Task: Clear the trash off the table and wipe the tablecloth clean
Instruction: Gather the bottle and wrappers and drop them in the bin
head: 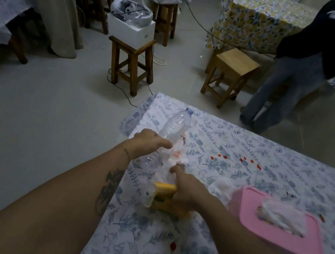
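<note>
My left hand [150, 140] is closed around the middle of an empty clear plastic bottle [175, 126], with a stained white tissue [175, 157] pressed against it, above the table's left corner. My right hand [184, 189] grips a yellow package [163, 195] wrapped in clear plastic, one finger stretched up to the tissue. The table wears a white tablecloth with a blue floral print [266, 171]. Red stains [243, 160] dot the cloth beyond my hands, and one red spot [173, 245] lies close to me.
A pink tissue box [279, 225] with a tissue sticking out sits at my right, a crumpled tissue [222, 187] beside it. Wooden stools [132, 62] [229, 75] stand on the floor ahead. A person in dark top and grey trousers [294, 77] stands far right.
</note>
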Action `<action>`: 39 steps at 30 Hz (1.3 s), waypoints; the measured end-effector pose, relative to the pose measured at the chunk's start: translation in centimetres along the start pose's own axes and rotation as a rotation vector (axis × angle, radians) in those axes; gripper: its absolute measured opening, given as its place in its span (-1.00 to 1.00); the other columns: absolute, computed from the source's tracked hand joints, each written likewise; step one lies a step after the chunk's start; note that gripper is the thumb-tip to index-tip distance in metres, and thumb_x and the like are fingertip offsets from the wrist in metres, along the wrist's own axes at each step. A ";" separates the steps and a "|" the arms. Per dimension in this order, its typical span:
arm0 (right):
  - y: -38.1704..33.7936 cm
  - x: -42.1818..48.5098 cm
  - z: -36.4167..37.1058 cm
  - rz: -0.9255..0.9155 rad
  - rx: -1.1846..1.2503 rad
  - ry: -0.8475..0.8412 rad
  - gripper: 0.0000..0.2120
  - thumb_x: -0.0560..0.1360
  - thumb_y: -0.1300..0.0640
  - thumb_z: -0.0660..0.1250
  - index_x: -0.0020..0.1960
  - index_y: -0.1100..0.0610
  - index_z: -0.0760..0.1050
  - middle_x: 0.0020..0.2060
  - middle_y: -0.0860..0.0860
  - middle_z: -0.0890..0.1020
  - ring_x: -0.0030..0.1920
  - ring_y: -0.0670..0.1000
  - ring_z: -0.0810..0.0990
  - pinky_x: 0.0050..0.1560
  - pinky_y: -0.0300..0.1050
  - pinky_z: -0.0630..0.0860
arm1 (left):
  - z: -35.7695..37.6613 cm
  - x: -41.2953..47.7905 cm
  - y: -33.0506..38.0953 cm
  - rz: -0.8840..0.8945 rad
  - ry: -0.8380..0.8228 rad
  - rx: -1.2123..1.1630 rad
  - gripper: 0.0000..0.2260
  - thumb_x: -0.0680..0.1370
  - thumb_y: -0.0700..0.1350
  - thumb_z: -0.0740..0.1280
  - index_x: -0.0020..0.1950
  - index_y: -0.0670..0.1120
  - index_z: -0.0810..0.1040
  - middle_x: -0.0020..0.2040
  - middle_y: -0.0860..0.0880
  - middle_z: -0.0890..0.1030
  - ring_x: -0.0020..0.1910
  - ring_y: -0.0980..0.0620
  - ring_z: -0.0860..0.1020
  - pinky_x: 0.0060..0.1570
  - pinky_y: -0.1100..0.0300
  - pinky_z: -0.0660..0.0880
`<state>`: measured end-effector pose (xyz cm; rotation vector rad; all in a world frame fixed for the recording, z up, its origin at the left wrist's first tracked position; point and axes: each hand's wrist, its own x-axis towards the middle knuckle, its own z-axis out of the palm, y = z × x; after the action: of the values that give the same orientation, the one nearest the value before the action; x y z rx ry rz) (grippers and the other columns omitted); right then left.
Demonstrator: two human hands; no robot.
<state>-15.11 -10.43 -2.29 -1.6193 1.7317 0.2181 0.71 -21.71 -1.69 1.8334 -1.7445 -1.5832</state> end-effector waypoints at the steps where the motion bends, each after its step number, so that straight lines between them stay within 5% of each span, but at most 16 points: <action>1: 0.3 -0.3 -0.5 0.007 0.047 -0.028 -0.33 0.39 0.23 0.39 0.40 -0.04 0.18 0.17 0.13 0.50 0.01 0.10 0.52 -0.18 -0.11 0.50 | 0.4 0.5 -0.1 0.007 -0.003 0.021 -0.32 0.12 0.34 0.42 0.07 -0.07 0.61 0.11 -0.09 0.59 0.08 -0.12 0.55 0.16 -0.12 0.51; 4: 1.5 -1.6 -2.9 0.050 0.134 -0.069 -0.55 0.43 0.24 0.31 0.30 0.04 0.38 0.11 0.07 0.53 0.05 0.07 0.53 0.00 -0.06 0.55 | 1.2 0.7 0.7 0.040 0.028 0.048 -0.29 0.12 0.40 0.39 0.10 -0.03 0.63 0.15 -0.10 0.56 0.12 -0.14 0.51 0.19 -0.11 0.49; 7: 3.1 -2.7 -5.1 0.133 0.122 0.043 -0.72 0.39 0.26 0.26 0.08 0.14 0.54 -0.04 0.09 0.60 -0.06 0.05 0.57 -0.05 -0.02 0.59 | 1.6 0.4 2.1 0.091 0.034 0.125 -0.17 0.14 0.44 0.33 0.24 -0.05 0.63 0.29 -0.15 0.46 0.27 -0.19 0.40 0.31 -0.14 0.38; 10: 3.9 -3.1 -5.4 0.205 -0.005 0.168 -0.84 0.36 0.16 0.31 -0.07 0.16 0.52 -0.17 0.09 0.58 -0.19 0.06 0.57 -0.23 -0.09 0.52 | 2.4 0.8 3.3 0.091 0.010 0.171 -0.25 0.33 0.38 0.39 0.40 -0.02 0.53 0.55 -0.17 0.18 0.53 -0.25 0.07 0.48 -0.20 0.10; 13: 4.4 -2.6 -4.0 0.286 -0.154 0.222 -0.77 0.34 -0.01 0.34 -0.11 0.10 0.43 -0.13 0.08 0.54 -0.11 0.09 0.53 -0.13 -0.07 0.49 | 3.7 1.9 3.9 0.103 0.010 0.233 -0.34 0.42 0.31 0.40 0.43 0.02 0.48 0.60 -0.19 0.09 0.58 -0.22 -0.07 0.51 -0.20 -0.02; 17: 6.0 -1.4 -1.7 0.346 -0.252 0.194 -0.27 0.26 -0.50 0.21 0.13 0.07 0.45 0.27 0.22 0.35 0.34 0.30 0.28 0.23 0.19 0.36 | 5.1 2.7 4.6 0.062 -0.010 0.285 -0.31 0.36 0.33 0.44 0.43 0.08 0.45 0.57 -0.17 0.11 0.54 -0.27 0.05 0.48 -0.18 0.12; 19: 6.2 -1.0 -1.3 0.358 -0.238 0.169 -0.21 0.29 -0.46 0.21 0.31 0.06 0.40 0.44 0.25 0.16 0.47 0.44 0.00 0.34 0.32 0.20 | 5.9 2.8 4.4 0.011 -0.034 0.359 -0.24 0.36 0.33 0.43 0.50 0.08 0.37 0.60 -0.18 0.03 0.54 -0.30 0.02 0.48 -0.24 0.10; 24: 6.3 -0.3 -1.6 0.329 -0.192 0.195 -0.42 0.37 -0.27 0.32 0.22 0.09 0.39 0.18 0.16 0.37 0.09 0.19 0.44 0.08 0.12 0.47 | 7.5 2.4 3.9 -0.009 0.015 0.478 -0.24 0.36 0.31 0.42 0.46 -0.01 0.37 0.51 -0.19 0.16 0.48 -0.29 0.14 0.39 -0.23 0.18; 30: 6.5 -0.8 0.3 0.253 -0.196 0.341 -0.30 0.34 -0.50 0.22 0.15 0.07 0.39 0.08 0.09 0.45 0.01 0.12 0.47 -0.10 0.01 0.42 | 6.7 1.9 2.4 0.030 0.083 0.337 -0.22 0.14 0.34 0.38 0.30 0.05 0.52 0.26 -0.07 0.54 0.24 -0.17 0.48 0.21 -0.15 0.46; 35: 6.3 -2.2 0.1 0.182 -0.161 0.358 -0.47 0.40 -0.37 0.30 0.09 0.04 0.39 0.04 0.04 0.48 -0.05 0.06 0.46 -0.06 0.02 0.47 | 4.6 -0.5 1.1 0.093 0.127 0.113 -0.62 0.27 0.20 0.49 -0.04 0.06 0.52 -0.05 0.02 0.60 -0.02 -0.05 0.58 0.01 0.03 0.57; 39: 4.9 -3.6 -0.8 0.121 -0.107 0.382 -0.59 0.43 -0.18 0.32 0.13 0.06 0.40 0.05 0.03 0.47 -0.03 0.05 0.47 -0.04 0.03 0.49 | 2.7 -2.0 0.0 0.129 0.147 0.071 -0.69 0.35 0.13 0.53 -0.10 0.01 0.50 -0.14 0.03 0.57 -0.19 0.07 0.53 -0.25 0.16 0.43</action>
<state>-20.13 -7.07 -1.26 -1.7174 2.1418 0.0599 -0.82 -18.75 -1.74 1.7780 -1.8334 -1.3204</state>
